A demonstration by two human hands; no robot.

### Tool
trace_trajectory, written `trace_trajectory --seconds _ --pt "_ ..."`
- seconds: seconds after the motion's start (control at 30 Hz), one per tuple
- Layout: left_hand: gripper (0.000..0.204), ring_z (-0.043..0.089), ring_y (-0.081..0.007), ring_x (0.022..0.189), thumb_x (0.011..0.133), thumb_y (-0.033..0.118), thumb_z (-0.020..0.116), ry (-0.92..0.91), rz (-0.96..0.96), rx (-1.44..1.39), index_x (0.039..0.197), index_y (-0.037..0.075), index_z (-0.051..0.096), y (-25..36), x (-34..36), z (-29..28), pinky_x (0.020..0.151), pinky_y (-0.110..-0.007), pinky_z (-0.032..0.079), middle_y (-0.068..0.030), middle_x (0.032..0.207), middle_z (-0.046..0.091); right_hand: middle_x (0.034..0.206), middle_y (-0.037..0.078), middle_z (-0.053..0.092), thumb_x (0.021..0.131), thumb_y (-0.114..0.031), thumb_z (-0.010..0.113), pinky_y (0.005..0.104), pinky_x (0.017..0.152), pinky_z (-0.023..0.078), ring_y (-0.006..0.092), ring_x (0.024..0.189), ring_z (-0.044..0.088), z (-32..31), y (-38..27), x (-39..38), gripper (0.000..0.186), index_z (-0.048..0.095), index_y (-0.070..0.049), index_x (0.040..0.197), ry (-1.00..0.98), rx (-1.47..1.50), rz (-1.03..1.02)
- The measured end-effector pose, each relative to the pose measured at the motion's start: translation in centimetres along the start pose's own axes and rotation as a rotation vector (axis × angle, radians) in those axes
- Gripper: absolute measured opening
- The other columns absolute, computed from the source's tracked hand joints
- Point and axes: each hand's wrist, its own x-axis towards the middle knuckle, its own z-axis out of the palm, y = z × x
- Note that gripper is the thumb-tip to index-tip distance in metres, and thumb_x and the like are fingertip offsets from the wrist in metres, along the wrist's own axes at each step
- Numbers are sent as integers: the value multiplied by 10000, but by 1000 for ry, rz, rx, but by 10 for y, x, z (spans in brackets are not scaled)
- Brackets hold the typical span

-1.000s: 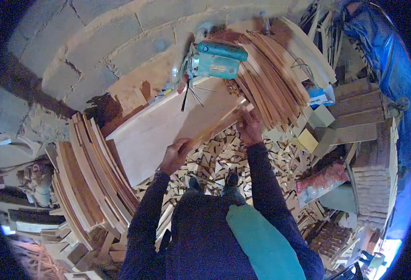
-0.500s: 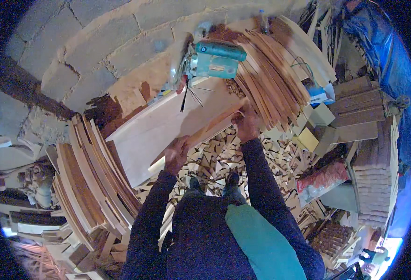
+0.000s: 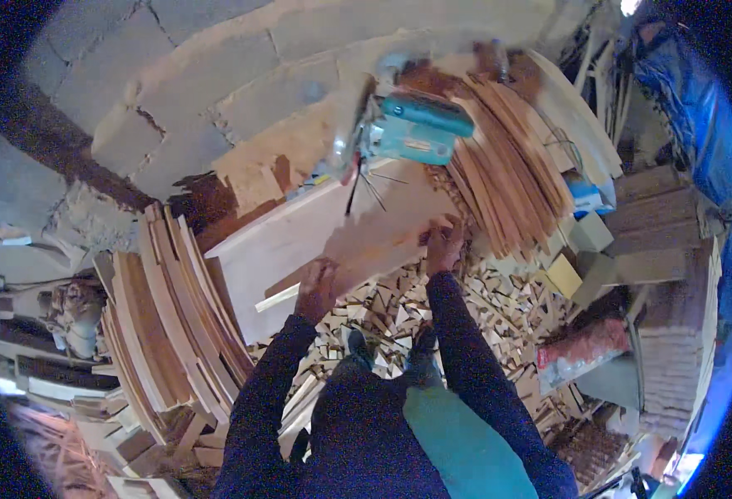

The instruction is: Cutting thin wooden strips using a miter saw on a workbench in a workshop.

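My left hand and my right hand are both closed on a wooden strip. The left one grips it near its pale left end, the right one near the other end. Beneath the strip is a broad pale board that slopes down to the left. Just beyond it sits a teal power saw, with thin dark rods sticking out below its left side. My fingers partly cover the strip, and its far right tip is hard to make out.
Long boards are stacked at the left and back right. Many small wood offcuts cover the floor around my feet. A block wall rises behind. At the right are a red-and-clear plastic bag, stacked wood and a blue tarp.
The view has shifted, so the saw and stacks appear further right and lower. Against the pale board, both hands and the strip have moved left and slightly nearer me.
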Motion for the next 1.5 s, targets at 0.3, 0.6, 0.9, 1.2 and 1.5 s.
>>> trace_trajectory --seconds 0.3,0.6,0.9,1.2,1.5 --pt "283 554 -489 1129 743 152 736 -77 110 484 968 35 610 -34 41 -67 965 -600 449 -252 1270 594 999 61 617 985 -86 636 335 646 543 174 767 621 45 188 23 203 547 -105 1166 -101 152 -58" --pt "290 515 -518 1276 870 124 667 -143 95 582 1148 40 673 -54 36 -67 1079 -599 431 -236 1282 631 1025 39 608 844 -34 778 358 813 542 183 1031 597 46 177 15 459 518 -136 1207 -21 -1030 -627" --pt "247 544 -515 1221 840 67 659 -47 -148 16 1084 31 677 -62 41 -49 1095 -592 431 -248 1222 637 985 21 589 941 -99 653 377 809 530 203 985 594 38 176 17 208 588 -115 1137 -78 -664 -116" --pt "200 564 -476 1113 837 111 658 3 -64 200 1026 49 671 -74 44 -44 998 -568 450 -251 1123 634 907 36 623 1041 -216 607 333 464 491 143 634 606 47 189 31 116 593 -123 1110 -31 -40 103" --pt "327 560 -408 1094 827 141 663 -113 -6 584 1150 88 676 -79 79 -74 959 -512 455 -176 1218 630 888 69 674 1042 -239 592 419 662 544 254 776 668 102 169 101 177 646 -78 1093 -124 -997 -830"
